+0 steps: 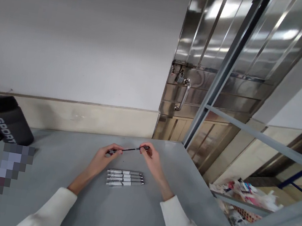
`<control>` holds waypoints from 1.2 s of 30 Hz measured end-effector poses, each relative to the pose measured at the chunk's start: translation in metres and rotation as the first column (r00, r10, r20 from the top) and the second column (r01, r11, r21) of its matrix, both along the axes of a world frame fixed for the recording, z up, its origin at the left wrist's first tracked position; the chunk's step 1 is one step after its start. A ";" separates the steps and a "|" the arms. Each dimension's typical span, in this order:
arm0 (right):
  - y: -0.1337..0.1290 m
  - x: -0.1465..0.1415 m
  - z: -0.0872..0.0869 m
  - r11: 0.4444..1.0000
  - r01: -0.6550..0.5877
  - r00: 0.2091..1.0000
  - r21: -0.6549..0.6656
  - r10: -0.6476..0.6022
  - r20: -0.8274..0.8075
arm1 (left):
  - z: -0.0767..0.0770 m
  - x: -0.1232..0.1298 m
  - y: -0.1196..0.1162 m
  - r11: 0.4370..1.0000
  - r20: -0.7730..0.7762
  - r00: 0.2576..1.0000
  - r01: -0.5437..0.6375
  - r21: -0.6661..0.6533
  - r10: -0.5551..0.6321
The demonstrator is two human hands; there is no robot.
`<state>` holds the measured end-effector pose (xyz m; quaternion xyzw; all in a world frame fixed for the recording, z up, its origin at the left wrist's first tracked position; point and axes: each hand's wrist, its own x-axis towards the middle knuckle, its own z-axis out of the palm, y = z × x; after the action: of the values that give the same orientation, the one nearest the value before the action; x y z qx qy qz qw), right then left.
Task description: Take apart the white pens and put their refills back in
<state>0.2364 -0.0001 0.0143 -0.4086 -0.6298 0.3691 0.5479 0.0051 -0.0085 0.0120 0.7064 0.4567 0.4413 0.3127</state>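
Observation:
Above the grey table, both hands pinch the two ends of a dark pen [129,150] held level. My left hand [107,156] is closed around its thicker dark barrel. At the other end my right hand [151,157] is closed on a short dark piece. A thin dark rod, like a refill, shows between the two; whether the parts are joined I cannot tell. Just below the hands, several white and grey pens [124,178] lie side by side in a neat row, their silvery tips to the right.
The grey table [133,218] meets a wall at the back. A black case [7,120] lettered "SPORT" sits at the left, near a blurred-out patch. Metal shelf posts [216,85] rise along the right edge, with bagged goods [247,194] low beyond. A padlocked metal door [201,52] stands behind.

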 end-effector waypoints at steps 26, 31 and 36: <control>-0.001 -0.010 -0.012 0.980 -0.159 0.987 -0.117 0.156 -0.034 | 0.002 0.007 -0.005 0.998 -0.036 0.999 0.036 -0.052 -0.038; 0.001 -0.008 -0.012 0.974 -0.193 0.981 -0.122 0.191 -0.033 | 0.004 0.007 -0.007 0.998 -0.013 0.999 0.042 -0.041 -0.043; 0.001 -0.007 -0.014 0.972 -0.164 0.985 -0.171 0.170 0.018 | 0.005 0.008 -0.010 0.999 -0.024 0.999 0.037 -0.038 -0.038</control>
<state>0.2293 0.0012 0.0005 -0.4049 -0.6372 0.4591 0.4681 0.0132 -0.0182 0.0170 0.7143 0.4553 0.4180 0.3283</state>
